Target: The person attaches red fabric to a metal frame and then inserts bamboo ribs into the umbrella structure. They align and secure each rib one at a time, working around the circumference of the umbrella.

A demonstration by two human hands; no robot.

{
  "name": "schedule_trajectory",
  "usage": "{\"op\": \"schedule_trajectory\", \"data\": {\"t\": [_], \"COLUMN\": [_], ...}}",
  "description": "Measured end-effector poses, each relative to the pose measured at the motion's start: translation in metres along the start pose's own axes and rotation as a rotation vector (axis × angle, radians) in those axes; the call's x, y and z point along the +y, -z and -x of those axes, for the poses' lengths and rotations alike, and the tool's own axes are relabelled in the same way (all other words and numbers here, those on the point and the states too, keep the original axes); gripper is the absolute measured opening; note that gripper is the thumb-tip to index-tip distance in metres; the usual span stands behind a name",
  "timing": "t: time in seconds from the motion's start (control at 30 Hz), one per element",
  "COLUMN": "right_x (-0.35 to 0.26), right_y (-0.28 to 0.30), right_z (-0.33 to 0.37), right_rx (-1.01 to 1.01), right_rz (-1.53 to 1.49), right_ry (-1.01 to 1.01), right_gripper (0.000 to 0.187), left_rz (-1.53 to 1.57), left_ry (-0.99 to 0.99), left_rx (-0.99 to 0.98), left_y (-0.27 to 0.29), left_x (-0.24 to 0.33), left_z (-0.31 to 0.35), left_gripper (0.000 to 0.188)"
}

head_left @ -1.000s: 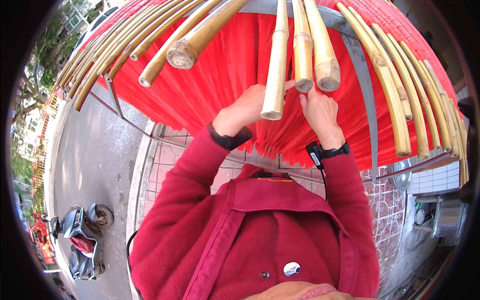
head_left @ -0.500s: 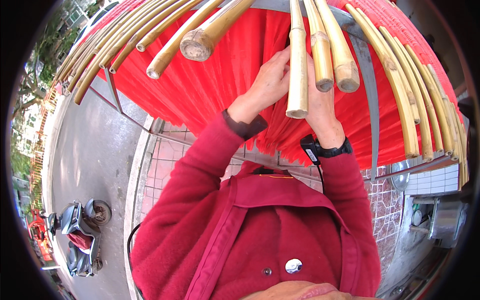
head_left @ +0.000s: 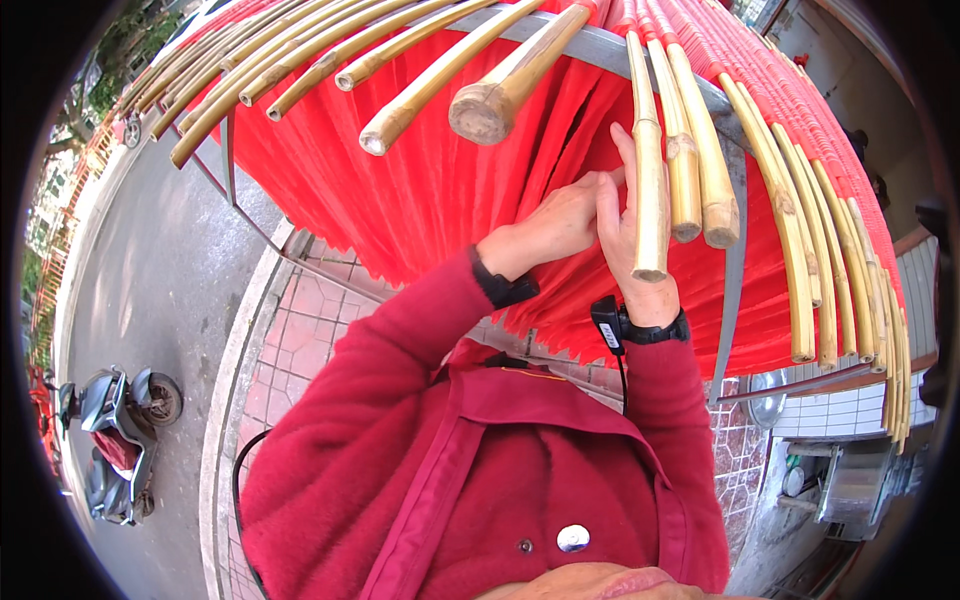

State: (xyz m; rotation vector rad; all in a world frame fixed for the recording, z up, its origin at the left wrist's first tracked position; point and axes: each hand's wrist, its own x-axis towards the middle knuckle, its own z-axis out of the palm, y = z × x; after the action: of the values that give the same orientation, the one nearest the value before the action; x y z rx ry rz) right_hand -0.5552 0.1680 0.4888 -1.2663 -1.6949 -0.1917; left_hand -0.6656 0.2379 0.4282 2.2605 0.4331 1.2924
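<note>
Red pleated cloth-like strips (head_left: 410, 160) hang in a dense curtain below bamboo poles. In front of them, my left hand (head_left: 557, 228) reaches in with its fingers bent toward my right hand. Its fingertips are tucked behind that hand, so whatever they pinch is hidden. My right hand (head_left: 618, 235) is raised beside it, with a finger stretched upward and the thumb apart. A thin bamboo pole (head_left: 648, 200) crosses in front of the right hand and hides part of it. The two hands touch or nearly touch.
A thick bamboo pole (head_left: 482, 110) juts toward me, with several more fanned out on both sides. A grey metal frame (head_left: 590, 50) supports them. Pink paving tiles (head_left: 285, 340) lie below. A parked scooter (head_left: 120, 440) stands on the road at left; a metal basin (head_left: 766, 398) is at right.
My hands have drawn back and down from the red strips, and the right hand's fingers now show. The poles have shifted right in view as the camera turned.
</note>
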Motion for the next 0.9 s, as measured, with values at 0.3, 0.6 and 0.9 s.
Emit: {"op": "schedule_trajectory", "data": {"t": [0.3,0.6,0.9], "right_x": [-0.048,-0.032,-0.06], "right_y": [-0.003,-0.007,-0.002], "right_z": [-0.048,-0.055,-0.002], "right_rx": [0.009,0.055,0.318], "right_rz": [0.362,0.072,-0.477], "right_ry": [0.071,-0.018,0.183], "right_gripper": [0.055,0.039,0.034], "left_rz": [-0.109,-0.087,0.175], "left_ry": [-0.081,-0.124,-0.389], "left_rx": [0.294,0.326,0.305], "left_y": [0.084,0.098,0.095], "left_x": [0.028,0.037,0.068], "left_z": [-0.018,-0.04,-0.02], "left_gripper": [0.033,0.042,0.042]}}
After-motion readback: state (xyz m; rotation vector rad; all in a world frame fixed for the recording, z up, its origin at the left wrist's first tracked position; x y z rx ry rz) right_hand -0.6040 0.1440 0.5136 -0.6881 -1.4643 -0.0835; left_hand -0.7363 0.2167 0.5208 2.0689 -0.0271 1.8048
